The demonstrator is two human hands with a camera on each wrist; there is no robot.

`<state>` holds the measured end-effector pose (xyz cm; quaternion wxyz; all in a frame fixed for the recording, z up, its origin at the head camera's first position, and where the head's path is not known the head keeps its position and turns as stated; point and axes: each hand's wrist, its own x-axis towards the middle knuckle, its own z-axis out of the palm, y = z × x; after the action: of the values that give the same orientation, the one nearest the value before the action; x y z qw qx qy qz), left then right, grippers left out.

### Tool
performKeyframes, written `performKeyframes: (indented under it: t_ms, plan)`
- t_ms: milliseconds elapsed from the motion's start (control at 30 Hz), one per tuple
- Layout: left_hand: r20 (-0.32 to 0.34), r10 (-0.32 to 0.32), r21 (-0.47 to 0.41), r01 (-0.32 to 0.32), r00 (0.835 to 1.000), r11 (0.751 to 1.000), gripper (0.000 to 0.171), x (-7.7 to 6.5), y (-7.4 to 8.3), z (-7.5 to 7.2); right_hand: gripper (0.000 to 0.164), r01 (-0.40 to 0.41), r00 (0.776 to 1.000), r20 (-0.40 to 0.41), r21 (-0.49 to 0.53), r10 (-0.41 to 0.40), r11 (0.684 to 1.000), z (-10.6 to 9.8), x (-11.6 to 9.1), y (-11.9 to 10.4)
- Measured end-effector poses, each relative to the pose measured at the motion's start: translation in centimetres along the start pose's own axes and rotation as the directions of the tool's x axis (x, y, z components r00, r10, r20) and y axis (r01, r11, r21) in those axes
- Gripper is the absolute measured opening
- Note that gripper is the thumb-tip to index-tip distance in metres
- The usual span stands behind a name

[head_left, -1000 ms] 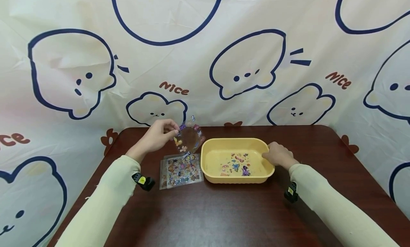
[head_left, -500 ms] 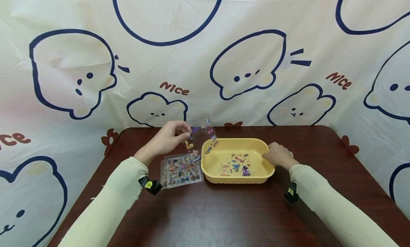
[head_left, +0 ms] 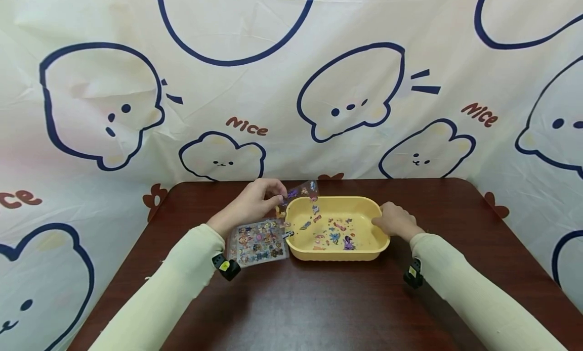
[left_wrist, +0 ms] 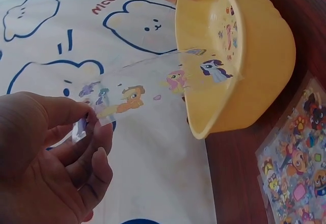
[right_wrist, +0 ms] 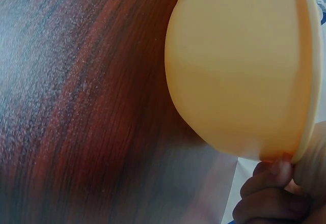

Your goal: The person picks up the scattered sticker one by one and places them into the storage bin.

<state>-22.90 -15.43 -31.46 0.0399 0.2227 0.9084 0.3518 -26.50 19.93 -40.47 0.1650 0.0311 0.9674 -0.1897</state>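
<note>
A: Left hand (head_left: pixel 261 199): what is the grip?
B: Thumb and forefinger pinch one edge of a clear sticker sheet (left_wrist: pixel 175 81); pony figures are printed on it, one orange, one pink, one white with purple mane.

A: Position of that sheet?
B: Raised, extending from the fingertips to over the left end of a yellow basin (head_left: pixel 339 256). Contact with the rim: cannot tell.

A: Right hand (head_left: pixel 395 219)?
B: Grasping the basin's right end at the rim, fingers curled on the outer side, as the right wrist view shows.

A: Basin contents?
B: Small multicoloured figures (head_left: pixel 335 237) on the floor, one of them purple. Loose or on a sheet: cannot tell.

A: Nearby?
B: A stack of clear sheets (head_left: pixel 258 242), densely printed with cartoon characters, flat just beside the basin's left end.

A: Further out?
B: Pale sleeves (head_left: pixel 155 295) on both arms, a black device (head_left: pixel 226 266) at the left wrist. Dark red-brown table (head_left: pixel 314 310), wood-grained. Behind it, a pale cloth (head_left: pixel 282 98) with blue-outlined animal heads and "Nice" lettering.
</note>
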Motion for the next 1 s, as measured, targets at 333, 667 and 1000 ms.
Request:
performKeyframes:
  t_ms: [333,667,1000]
  plan:
    - [0.020,-0.001,-0.003,0.001,1.000,1.000,0.014,1.2,0.5,1.0,0.041,-0.010,1.000,-0.002,0.003,0.010,1.000,0.0,0.0,-0.1]
    - [0.035,-0.030,-0.002,0.030,0.999,1.000,0.015,2.0,0.3,2.8,0.042,-0.015,1.000,0.001,-0.003,0.015,1.000,0.1,0.0,-0.1]
    - [0.061,-0.060,0.028,0.059,0.996,0.998,0.018,2.3,-0.7,4.7,0.042,-0.005,1.000,-0.009,-0.010,0.005,1.000,0.3,0.2,0.0]
